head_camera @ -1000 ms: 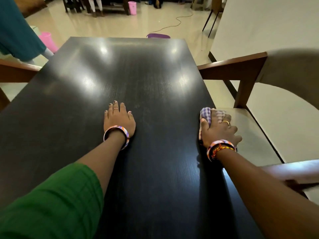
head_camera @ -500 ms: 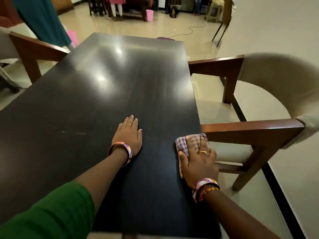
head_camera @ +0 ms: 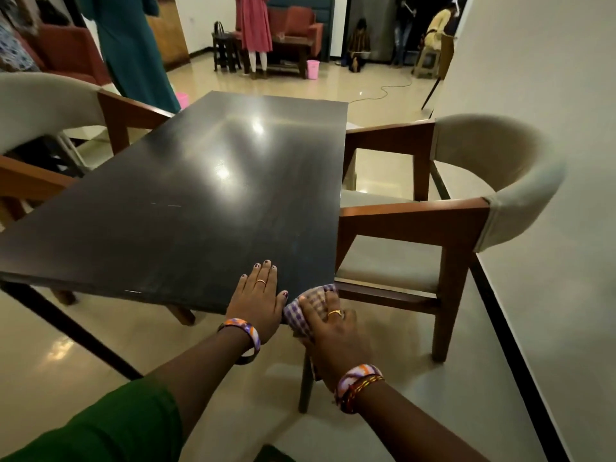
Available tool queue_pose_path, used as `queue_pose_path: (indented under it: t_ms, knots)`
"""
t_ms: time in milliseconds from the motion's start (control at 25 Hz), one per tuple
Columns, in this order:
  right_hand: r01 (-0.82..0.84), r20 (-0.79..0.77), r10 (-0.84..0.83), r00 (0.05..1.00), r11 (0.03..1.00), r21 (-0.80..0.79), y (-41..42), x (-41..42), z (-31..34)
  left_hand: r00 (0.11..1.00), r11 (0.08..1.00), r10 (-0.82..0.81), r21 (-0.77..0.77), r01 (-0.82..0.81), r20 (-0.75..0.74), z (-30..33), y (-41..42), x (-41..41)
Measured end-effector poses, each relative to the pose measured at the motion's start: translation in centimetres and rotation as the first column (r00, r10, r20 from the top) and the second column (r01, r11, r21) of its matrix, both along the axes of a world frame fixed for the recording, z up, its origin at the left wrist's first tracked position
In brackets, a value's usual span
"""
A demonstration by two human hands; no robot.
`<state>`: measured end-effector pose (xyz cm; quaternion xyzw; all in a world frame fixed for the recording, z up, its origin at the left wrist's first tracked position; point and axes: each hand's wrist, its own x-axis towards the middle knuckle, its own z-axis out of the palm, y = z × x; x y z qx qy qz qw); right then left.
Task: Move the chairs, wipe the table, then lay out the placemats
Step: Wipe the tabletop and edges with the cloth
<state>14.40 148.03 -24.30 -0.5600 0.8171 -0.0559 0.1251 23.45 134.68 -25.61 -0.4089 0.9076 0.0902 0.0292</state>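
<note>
- Right hand (head_camera: 333, 331) at near right corner of table (head_camera: 206, 195); fingers curled over checked cloth (head_camera: 305, 311), pressing it on the very edge, probably to finish the wipe stroke there.
- Left hand (head_camera: 258, 300) flat on tabletop just beside cloth, fingers straight, gripping nothing; likely braces the body.
- Right chair (head_camera: 466, 221) drawn back from table side, seat exposed; left chair (head_camera: 50, 108) likewise set off, giving access to the edges.
- No placemats in view; laying step judged not yet begun.
</note>
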Motion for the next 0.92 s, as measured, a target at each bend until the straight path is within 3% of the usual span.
queue_pose_path:
  t_ms: [80, 200, 360, 480, 640, 800, 920]
  knots:
    - [-0.097, 0.015, 0.097, 0.995, 0.995, 0.011, 0.8, -0.8, 0.5, 1.0, 1.0, 0.03, 0.004, -0.03, -0.008, 0.3, 0.8, 0.2]
    - [-0.288, 0.054, 0.287, 0.956, 0.958, 0.008, 1.1, -4.0, 1.8, 0.999, 0.992, 0.048, -0.118, -0.045, 0.023, 0.9, 1.0, -0.3]
    - [-0.564, 0.079, 0.56, 0.825, 0.806, 0.181, -1.2, -8.9, 4.8, 0.986, 0.97, 0.126, -0.221, -0.101, 0.105, 1.7, 1.0, -3.3]
    - [-0.643, 0.103, 0.641, 0.761, 0.721, 0.259, -3.0, -12.3, 6.6, 0.942, 0.947, 0.302, -0.165, -0.277, 0.148, 1.6, 1.2, -6.2]
    - [-0.666, 0.116, 0.659, 0.743, 0.711, 0.226, -4.8, -18.4, 8.4, 0.854, 0.884, 0.463, -0.061, -0.463, 0.236, 2.0, 1.2, -9.4]
    - [-0.678, 0.02, 0.683, 0.731, 0.721, 0.142, -7.7, -24.4, 10.6, 0.892, 0.92, 0.354, 0.065, -0.386, 0.281, 2.6, 1.7, -12.9]
    - [-0.689, -0.034, 0.696, 0.718, 0.716, 0.113, -9.6, -30.3, 11.5, 0.925, 0.908, 0.36, 0.183, -0.377, 0.123, 3.7, 1.4, -17.1]
